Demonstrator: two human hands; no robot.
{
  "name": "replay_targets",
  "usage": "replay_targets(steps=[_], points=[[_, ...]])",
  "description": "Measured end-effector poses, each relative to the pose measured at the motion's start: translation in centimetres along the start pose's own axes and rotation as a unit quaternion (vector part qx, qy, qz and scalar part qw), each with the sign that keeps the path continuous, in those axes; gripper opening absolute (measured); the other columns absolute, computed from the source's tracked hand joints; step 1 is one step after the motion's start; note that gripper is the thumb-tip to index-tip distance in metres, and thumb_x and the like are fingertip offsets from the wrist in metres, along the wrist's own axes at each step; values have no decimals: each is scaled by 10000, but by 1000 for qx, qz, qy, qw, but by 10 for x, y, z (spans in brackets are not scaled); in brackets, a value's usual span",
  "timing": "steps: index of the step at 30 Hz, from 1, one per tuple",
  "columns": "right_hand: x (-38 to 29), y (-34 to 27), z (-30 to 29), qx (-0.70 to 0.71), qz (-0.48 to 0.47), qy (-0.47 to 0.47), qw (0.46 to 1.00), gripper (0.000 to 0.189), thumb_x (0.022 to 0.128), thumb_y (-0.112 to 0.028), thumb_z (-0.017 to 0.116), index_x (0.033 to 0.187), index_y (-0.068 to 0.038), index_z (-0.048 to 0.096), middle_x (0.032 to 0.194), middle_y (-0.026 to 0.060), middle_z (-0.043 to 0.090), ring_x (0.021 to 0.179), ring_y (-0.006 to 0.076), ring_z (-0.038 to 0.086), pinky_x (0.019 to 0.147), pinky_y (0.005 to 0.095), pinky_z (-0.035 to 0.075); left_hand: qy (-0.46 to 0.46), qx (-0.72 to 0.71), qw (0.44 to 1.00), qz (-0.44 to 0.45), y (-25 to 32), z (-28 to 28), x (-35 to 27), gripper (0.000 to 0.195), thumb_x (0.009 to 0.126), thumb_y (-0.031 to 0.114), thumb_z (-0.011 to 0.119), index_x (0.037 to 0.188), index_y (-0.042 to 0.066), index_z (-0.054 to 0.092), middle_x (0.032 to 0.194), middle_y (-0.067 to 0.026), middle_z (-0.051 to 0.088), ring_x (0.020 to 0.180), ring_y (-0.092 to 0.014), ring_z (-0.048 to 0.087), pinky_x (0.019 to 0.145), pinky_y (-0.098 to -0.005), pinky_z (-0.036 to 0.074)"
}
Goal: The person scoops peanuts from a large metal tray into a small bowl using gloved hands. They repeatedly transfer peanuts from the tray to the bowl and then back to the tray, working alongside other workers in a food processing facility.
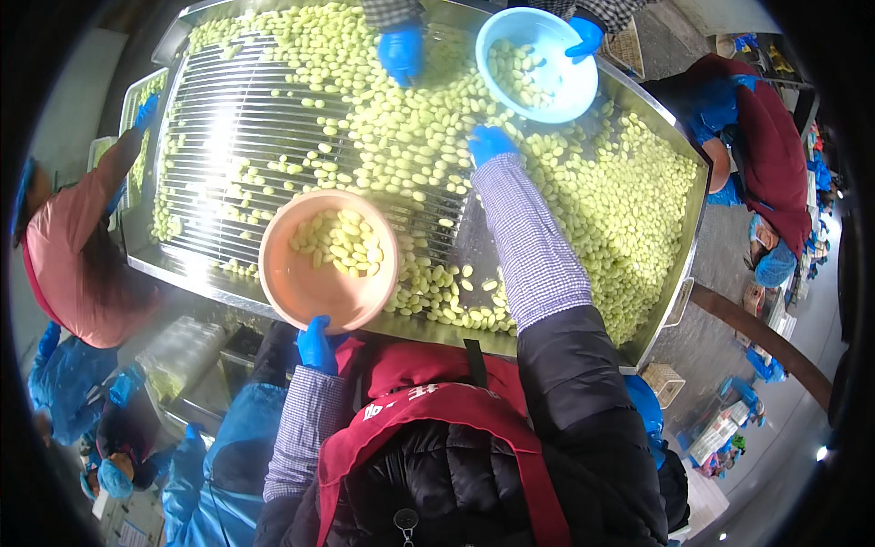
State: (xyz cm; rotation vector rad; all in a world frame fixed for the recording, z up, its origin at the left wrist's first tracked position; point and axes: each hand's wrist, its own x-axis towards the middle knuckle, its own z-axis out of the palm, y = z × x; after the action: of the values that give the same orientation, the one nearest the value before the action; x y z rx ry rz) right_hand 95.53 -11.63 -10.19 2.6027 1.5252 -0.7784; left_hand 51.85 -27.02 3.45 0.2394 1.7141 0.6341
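Note:
Loose green grapes (pixel 615 198) lie across a large metal sorting tray (pixel 198 273), part of which is a slatted grate (pixel 205 137). My left hand (pixel 318 347), in a blue glove, grips the near rim of an orange plastic basin (pixel 273 287). Several yellowish-green grapes (pixel 348 243) sit in that basin. My right hand (pixel 491 145), also blue-gloved, reaches over the middle of the tray at the grapes; its fingers are partly hidden and I cannot tell whether they hold any.
Across the tray, a co-worker's gloved hand (pixel 401 56) is among the grapes and another (pixel 585 37) holds a light-blue basin (pixel 581 89) containing grapes. Co-workers stand at the left (pixel 89 239) and right (pixel 772 137). A crate (pixel 662 384) sits on the floor at right.

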Motion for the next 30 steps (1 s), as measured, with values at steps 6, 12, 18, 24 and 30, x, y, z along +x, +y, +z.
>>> replay_targets(steps=[6, 12, 18, 24, 30], points=[[-25, -32, -47, 25, 64, -52, 996, 322, 927, -293, 561, 1147, -62, 600, 1113, 152, 645, 992, 271, 648, 860, 388, 538, 11, 5, 1000, -13, 4, 3, 0, 276, 832, 200, 582, 963, -42, 597, 811, -165, 624, 706, -289, 643, 663, -370, 552], [-123, -97, -32, 266, -190, -57, 943, 280, 924, -226, 604, 1142, -53, 617, 997, 109, 657, 867, 189, 664, 782, 302, 564, 11, -2, 1000, -14, 6, 7, -1, 270, 829, 173, 578, 970, -56, 588, 813, -169, 623, 706, -297, 643, 657, -385, 549], [-74, -126, -10, 137, -93, -96, 982, 296, 957, -206, 523, 1212, -79, 604, 1104, 154, 642, 970, 244, 648, 830, 365, 540, 19, -1, 1000, -11, 2, 3, 4, 261, 832, 175, 581, 961, -52, 589, 806, -169, 618, 677, -285, 634, 641, -379, 550], [-61, -151, -11, 3, -82, -143, 986, 281, 966, -187, 498, 1189, -45, 594, 1111, 166, 641, 961, 263, 650, 810, 373, 552, 2, -21, 1000, -1, -4, -1, 8, 232, 827, 163, 584, 925, -47, 598, 782, -150, 614, 656, -252, 629, 624, -350, 548], [-110, -147, -45, 169, -114, -154, 967, 139, 921, -180, 554, 1009, -87, 609, 879, 107, 659, 780, 236, 633, 718, 347, 544, 3, -13, 1000, -3, 2, 4, 3, 228, 822, 155, 589, 953, -31, 588, 825, -140, 609, 691, -255, 633, 633, -363, 553]])
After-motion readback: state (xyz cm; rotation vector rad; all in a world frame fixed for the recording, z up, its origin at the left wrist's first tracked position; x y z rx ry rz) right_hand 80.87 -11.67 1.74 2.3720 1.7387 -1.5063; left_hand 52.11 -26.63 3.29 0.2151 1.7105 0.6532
